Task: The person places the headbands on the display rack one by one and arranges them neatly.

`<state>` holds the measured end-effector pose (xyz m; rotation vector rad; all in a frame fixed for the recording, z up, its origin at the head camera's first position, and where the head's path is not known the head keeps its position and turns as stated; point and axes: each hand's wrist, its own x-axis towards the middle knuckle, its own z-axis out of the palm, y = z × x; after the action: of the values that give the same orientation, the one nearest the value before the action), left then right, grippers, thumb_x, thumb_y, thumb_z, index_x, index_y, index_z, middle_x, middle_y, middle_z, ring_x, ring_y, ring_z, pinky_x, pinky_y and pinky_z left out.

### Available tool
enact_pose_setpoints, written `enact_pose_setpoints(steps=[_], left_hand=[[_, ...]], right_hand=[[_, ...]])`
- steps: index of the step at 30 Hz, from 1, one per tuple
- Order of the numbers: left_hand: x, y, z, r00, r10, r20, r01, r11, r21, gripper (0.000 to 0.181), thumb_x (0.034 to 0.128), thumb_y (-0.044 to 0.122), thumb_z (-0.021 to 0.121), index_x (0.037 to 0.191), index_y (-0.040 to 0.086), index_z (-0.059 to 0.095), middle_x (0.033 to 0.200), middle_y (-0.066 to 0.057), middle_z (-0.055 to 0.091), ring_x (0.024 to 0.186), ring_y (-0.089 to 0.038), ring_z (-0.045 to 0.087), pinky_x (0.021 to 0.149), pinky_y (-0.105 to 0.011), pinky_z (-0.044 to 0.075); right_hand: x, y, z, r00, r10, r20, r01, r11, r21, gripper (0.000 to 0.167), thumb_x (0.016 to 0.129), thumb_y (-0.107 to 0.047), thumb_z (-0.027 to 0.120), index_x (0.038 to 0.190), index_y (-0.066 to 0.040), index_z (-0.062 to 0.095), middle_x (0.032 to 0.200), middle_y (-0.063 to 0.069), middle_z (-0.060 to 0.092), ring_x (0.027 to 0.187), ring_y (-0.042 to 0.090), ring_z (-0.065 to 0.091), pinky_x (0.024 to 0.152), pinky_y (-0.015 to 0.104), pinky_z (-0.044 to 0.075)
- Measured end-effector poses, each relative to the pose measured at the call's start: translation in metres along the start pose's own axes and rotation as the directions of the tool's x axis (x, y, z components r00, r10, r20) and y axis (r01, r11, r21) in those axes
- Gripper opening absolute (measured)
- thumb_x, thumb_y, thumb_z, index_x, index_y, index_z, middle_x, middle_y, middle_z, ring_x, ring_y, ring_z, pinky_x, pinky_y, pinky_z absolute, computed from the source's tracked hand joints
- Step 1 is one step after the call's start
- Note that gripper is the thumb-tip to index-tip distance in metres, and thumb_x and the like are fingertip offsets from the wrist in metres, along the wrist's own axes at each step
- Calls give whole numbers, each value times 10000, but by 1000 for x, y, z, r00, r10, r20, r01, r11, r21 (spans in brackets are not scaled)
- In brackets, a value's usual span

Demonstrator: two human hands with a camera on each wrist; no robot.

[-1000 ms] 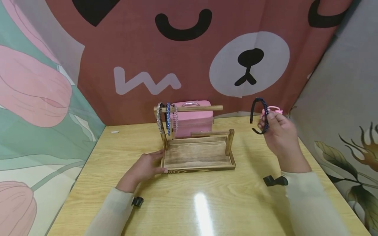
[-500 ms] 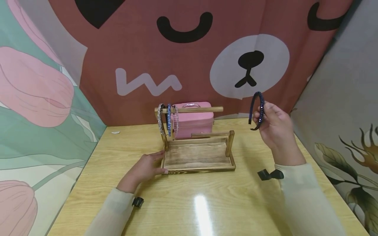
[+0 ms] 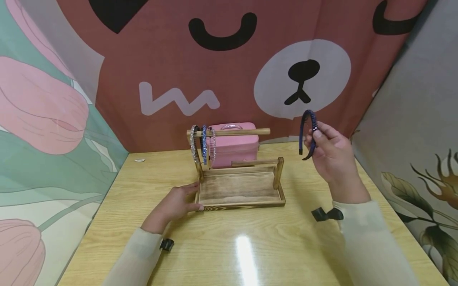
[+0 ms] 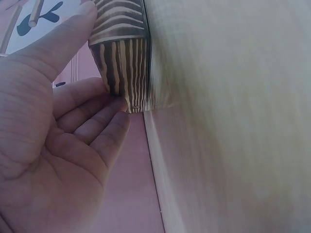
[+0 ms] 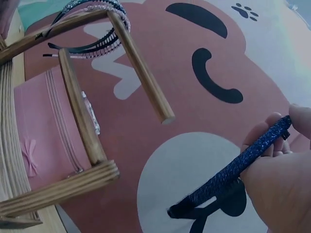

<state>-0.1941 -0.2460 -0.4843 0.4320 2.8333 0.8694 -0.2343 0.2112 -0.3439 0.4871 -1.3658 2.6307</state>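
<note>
My right hand [image 3: 334, 153] pinches a dark blue headband [image 3: 303, 129] between thumb and fingers, held up in the air with its ends pointing down. In the right wrist view the same headband [image 5: 233, 165] has a glittery band. My left hand [image 3: 175, 204] grips the left end of a wooden headband stand [image 3: 241, 204], thumb at the front and fingers at the side. Up close, the fingers [image 4: 109, 128] touch the striped wood end [image 4: 121, 63]. On the stand's upper bar [image 3: 247, 132] hang a silver headband [image 3: 193, 145], a blue headband [image 3: 204, 145] and a pale pink headband [image 3: 213, 145].
A pink case [image 3: 234, 147] stands behind the stand. The stand has a lower bar [image 3: 257, 161] on its right post. A small white piece [image 3: 139, 160] lies on the wooden table [image 3: 200, 242] at the left. Patterned cloth hangs around the back and sides.
My right hand has moved left and slightly up with the dark blue headband, which has turned a little. The left hand and the stand have stayed in place.
</note>
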Motion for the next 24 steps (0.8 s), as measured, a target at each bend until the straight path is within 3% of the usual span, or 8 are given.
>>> enact_pose_setpoints(steps=[7, 15, 24], left_hand=[[1, 0, 0, 1000, -3, 6, 3, 1000, -2, 822, 941, 390, 878, 1616, 77, 529, 1724, -28, 451, 1547, -356, 478, 1211, -566, 484], [1, -2, 2, 1000, -4, 4, 4, 1000, 5, 835, 938, 413, 875, 1616, 73, 527, 1726, -31, 447, 1555, -367, 465, 1242, -575, 445], [1, -1, 0, 1000, 6, -3, -6, 1000, 15, 837, 927, 411, 885, 1607, 68, 538, 1713, -40, 465, 1546, -369, 475, 1248, -582, 433]], right_hand=[[3, 6, 17, 1000, -20, -8, 20, 1000, 12, 132, 1086, -52, 646, 1195, -9, 707, 1023, 74, 692, 913, 155, 667, 856, 240, 588], [20, 28, 37, 999, 22, -36, -24, 998, -62, 90, 1106, -91, 624, 1173, -78, 683, 1067, 47, 626, 928, 130, 630, 895, 234, 563], [28, 57, 59, 993, 108, -46, -110, 993, -48, 117, 1134, -68, 550, 1171, -104, 655, 1044, 10, 631, 928, 113, 620, 905, 230, 556]])
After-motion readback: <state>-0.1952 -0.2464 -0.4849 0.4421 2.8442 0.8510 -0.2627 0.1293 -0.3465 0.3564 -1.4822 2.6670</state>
